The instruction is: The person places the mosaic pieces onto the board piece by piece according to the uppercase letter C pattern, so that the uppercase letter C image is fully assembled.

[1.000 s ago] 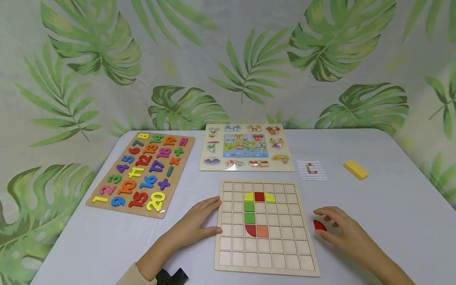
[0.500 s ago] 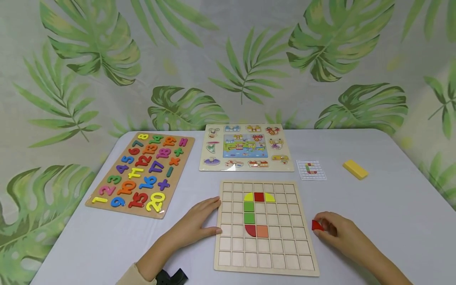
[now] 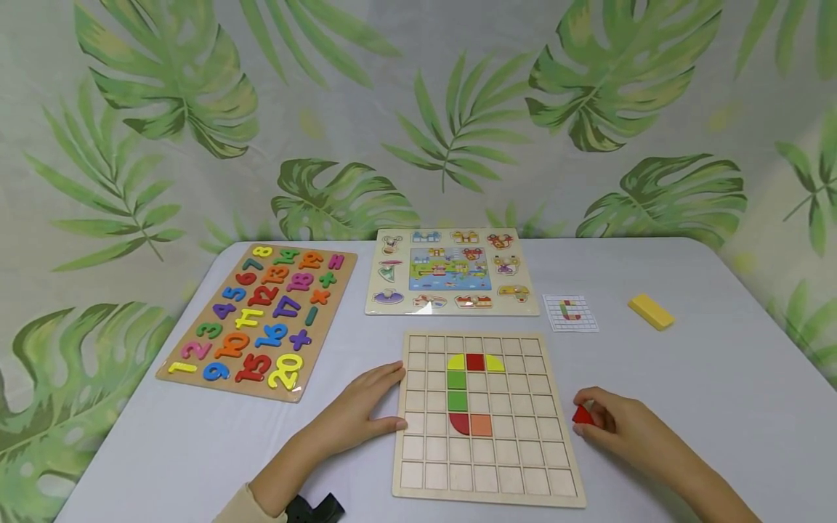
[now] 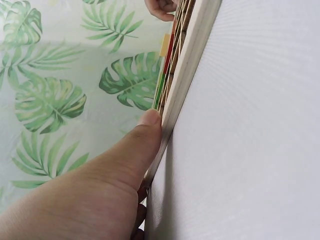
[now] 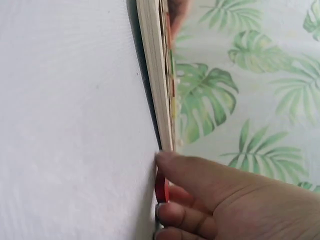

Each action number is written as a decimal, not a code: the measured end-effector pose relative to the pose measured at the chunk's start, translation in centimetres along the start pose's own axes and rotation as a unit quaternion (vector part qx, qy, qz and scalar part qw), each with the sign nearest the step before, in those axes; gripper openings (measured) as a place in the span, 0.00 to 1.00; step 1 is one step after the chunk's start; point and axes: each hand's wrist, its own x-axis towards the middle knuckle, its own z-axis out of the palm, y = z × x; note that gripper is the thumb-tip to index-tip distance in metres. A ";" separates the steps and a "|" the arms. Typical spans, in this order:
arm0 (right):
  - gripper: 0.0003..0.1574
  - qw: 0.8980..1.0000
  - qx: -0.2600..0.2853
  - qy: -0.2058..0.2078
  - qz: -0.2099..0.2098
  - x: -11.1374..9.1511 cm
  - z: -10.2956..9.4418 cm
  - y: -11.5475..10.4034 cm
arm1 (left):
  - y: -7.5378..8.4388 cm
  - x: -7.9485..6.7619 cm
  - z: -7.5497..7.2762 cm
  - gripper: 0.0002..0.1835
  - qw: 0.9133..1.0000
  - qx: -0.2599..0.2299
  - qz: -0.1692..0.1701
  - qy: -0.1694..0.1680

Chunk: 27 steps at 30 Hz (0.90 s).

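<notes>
A wooden grid board [image 3: 523, 454] lies on the white table and bears several coloured tiles. Among them are a red square tile [image 3: 475, 362], a green tile [image 3: 457, 379], a dark red quarter-circle tile [image 3: 461, 423] and an orange tile [image 3: 481, 425]. My left hand [image 3: 360, 407] rests at the board's left edge, fingers extended; in the left wrist view its thumb [image 4: 142, 132] touches the rim. Just right of the board, my right hand [image 3: 621, 421] pinches a red quarter-circle tile [image 3: 582, 415], partly hidden by the fingers. The right wrist view shows this red tile [image 5: 160, 187] between thumb and fingers.
Behind the board lie a picture puzzle [image 3: 451, 303] and a small pattern card [image 3: 571, 313]. A yellow block [image 3: 651, 311] sits at the right. On the left is a number puzzle [image 3: 261, 327]. A leaf-print cloth [image 3: 353, 87] hangs behind the table.
My right hand's fingers have closed in on the red quarter-circle tile, which was lying beside them, and the tile has turned slightly. My left hand and the board stay put.
</notes>
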 end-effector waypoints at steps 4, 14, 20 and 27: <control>0.19 0.999 0.032 -0.025 -0.036 -0.2 -0.6 0.7 | 0.0 0.0 0.0 0.42 1.000 0.002 0.000 0.000; 0.18 0.997 0.035 -0.035 -0.065 -0.3 -1.1 1.4 | 0.0 0.0 0.1 0.42 1.000 0.008 0.004 0.003; 0.17 0.993 0.028 -0.022 -0.109 -0.2 -1.0 1.6 | 0.0 0.0 0.0 0.42 1.000 0.008 0.007 0.004; 0.18 0.991 -0.014 0.023 -0.131 0.1 -0.5 1.0 | 0.0 0.0 0.0 0.42 1.000 0.011 0.005 0.003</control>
